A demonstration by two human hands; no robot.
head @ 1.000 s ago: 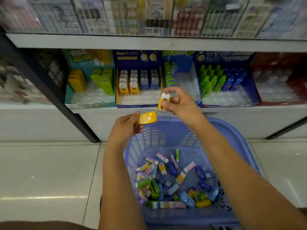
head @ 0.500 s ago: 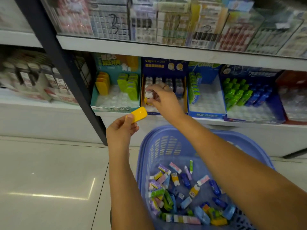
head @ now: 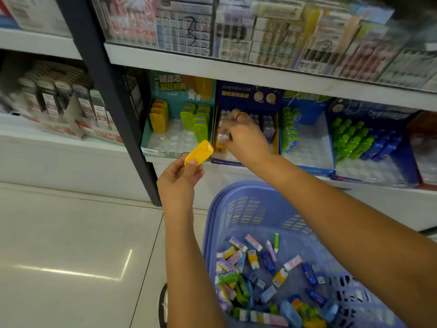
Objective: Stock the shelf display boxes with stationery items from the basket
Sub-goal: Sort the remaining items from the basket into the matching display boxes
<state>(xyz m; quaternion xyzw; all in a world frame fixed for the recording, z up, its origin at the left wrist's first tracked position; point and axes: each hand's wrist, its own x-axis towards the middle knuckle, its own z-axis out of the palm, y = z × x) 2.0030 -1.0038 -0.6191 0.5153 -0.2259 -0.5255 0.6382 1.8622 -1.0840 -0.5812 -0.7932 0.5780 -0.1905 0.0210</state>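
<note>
Two items were in your hands at once, and the split made sense. Your left hand (head: 179,183) pinched a flat, oblong yellow plastic case (head: 198,153) by its lower end between thumb and fingers, parked just in front of the teal cardboard display box (head: 151,150) at about ten o'clock from the blue plastic basket (head: 238,209). I judged you held it there because matching yellow cases (head: 158,119) stood in that box's left column, so it was staged for the next placement. Your right hand (head: 243,138) was closed round a small white-topped, yellow-bottomed item (head: 223,138), lowering it into the near left slot of the navy cardboard display box (head: 236,91) at twelve o'clock from the basket; the fingers covered most of it, so I could not tell whether it was already seated. The remaining mixed stationery pieces (head: 260,280) lay loose on the basket floor at five o'clock from your left hand.

Compared with a second earlier, your right hand had travelled from above the basket rim up into the navy box, carrying its item along. Your left hand had drifted toward eleven o'clock, nearer the teal box, with its pinch unchanged. Your view had also swung left and closer, bringing the dark shelf upright (head: 111,102) toward the middle.
</note>
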